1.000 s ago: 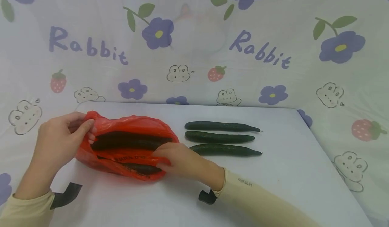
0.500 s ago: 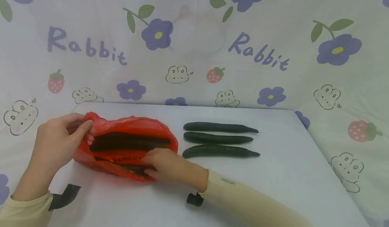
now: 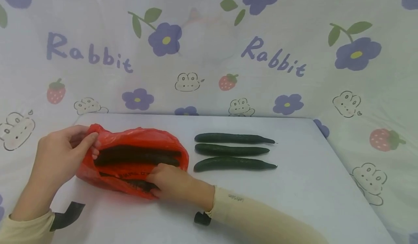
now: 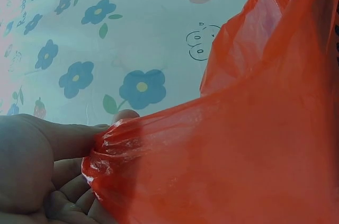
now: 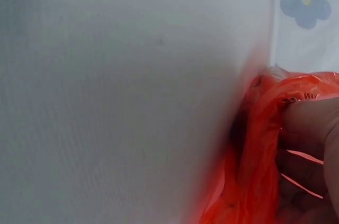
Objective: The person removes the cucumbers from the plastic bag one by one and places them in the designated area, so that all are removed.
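A red plastic bag (image 3: 137, 138) lies on the white table (image 3: 294, 200) at the left, its mouth open toward me. Dark cucumbers (image 3: 137, 155) show inside it. My left hand (image 3: 62, 157) pinches the bag's left rim between thumb and fingers; the left wrist view shows the crumpled red plastic (image 4: 254, 144) in that hand (image 4: 37, 166). My right hand (image 3: 173, 184) grips the bag's near lower edge, over a cucumber inside. In the right wrist view its fingers (image 5: 312, 123) curl on the red film (image 5: 254, 139). Three cucumbers (image 3: 233, 138) (image 3: 232, 150) (image 3: 233, 163) lie side by side right of the bag.
A cloth printed with flowers, rabbits and strawberries (image 3: 209, 55) hangs behind and around the table. The table's right edge (image 3: 330, 149) runs diagonally down the right side. A black wrist strap (image 3: 201, 218) sits at each cuff.
My right hand has slid left along the bag's near edge, and its sleeve has followed. The left hand keeps its hold on the rim. The three loose cucumbers have not moved.
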The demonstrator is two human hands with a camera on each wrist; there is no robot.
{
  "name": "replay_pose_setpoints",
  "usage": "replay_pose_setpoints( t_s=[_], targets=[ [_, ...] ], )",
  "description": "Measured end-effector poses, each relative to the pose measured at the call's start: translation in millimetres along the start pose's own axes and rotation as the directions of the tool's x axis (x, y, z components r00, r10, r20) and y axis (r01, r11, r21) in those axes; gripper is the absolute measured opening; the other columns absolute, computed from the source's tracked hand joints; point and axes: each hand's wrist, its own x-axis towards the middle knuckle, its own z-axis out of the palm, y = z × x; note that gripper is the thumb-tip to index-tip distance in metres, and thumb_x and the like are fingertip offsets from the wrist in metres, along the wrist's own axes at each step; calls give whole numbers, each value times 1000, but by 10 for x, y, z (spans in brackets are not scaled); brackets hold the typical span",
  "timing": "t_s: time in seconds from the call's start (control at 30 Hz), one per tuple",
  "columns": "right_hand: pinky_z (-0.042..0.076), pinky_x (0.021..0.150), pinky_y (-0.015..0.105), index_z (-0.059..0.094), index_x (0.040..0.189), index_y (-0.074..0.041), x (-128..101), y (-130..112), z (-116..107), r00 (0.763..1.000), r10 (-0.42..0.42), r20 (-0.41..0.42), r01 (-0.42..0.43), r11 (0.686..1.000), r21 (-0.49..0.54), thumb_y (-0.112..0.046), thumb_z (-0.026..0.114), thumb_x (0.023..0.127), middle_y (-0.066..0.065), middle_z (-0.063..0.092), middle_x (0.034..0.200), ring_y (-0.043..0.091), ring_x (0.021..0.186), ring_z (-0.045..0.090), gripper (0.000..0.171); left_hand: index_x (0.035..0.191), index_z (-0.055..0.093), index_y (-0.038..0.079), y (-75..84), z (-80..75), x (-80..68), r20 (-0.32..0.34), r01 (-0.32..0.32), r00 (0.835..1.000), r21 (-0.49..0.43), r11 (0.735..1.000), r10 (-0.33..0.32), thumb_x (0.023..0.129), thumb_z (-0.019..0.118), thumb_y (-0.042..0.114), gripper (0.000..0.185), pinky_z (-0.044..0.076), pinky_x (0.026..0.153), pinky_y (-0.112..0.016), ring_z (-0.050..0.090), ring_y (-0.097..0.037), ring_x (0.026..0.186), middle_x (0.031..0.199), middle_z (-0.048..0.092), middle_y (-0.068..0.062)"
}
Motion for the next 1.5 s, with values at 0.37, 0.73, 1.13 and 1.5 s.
replay_pose_setpoints(
  t_s=[0.37, 0.73, 1.13, 1.5],
  targets=[
    [47, 72, 17, 69, 97, -19, 70, -86, 101, 998, 67, -10, -67, 998, -23, -24, 77, 90, -10, 59, 79, 5, 74, 54, 12, 105, 74, 10, -17, 11, -5, -10, -11, 1000, 0, 1000, 11, 101, 66, 29, 21, 40, 73, -20, 68, -8, 65, 75, 72, 3],
    [51, 70, 19, 72, 96, -23, 90, -124, -25, 992, 126, -7, -126, 989, -73, -28, 80, 88, -11, 59, 78, 7, 75, 54, 12, 104, 74, 10, -6, 8, -8, -3, -9, 1000, -1, 1000, 9, 100, 66, 28, 20, 40, 72, -18, 69, -8, 64, 75, 71, 3],
    [51, 84, 22, 72, 105, -19, 19, -93, -142, 991, 131, -26, -133, 981, -141, -31, 78, 90, -8, 63, 88, 9, 84, 57, 19, 106, 74, 9, -18, 8, -7, -9, -11, 1000, 0, 1000, 11, 100, 67, 28, 21, 40, 76, -21, 68, -7, 63, 75, 72, 1],
    [51, 89, 23, 72, 113, -14, -165, -52, -378, 987, 132, -87, -141, 984, -106, -27, 76, 93, -4, 68, 95, 12, 91, 62, 24, 108, 73, 10, 4, 1, -5, 11, 15, 1000, 17, 1000, -15, 100, 65, 32, 25, 41, 76, -24, 70, -17, 71, 77, 71, 0]
  ],
)
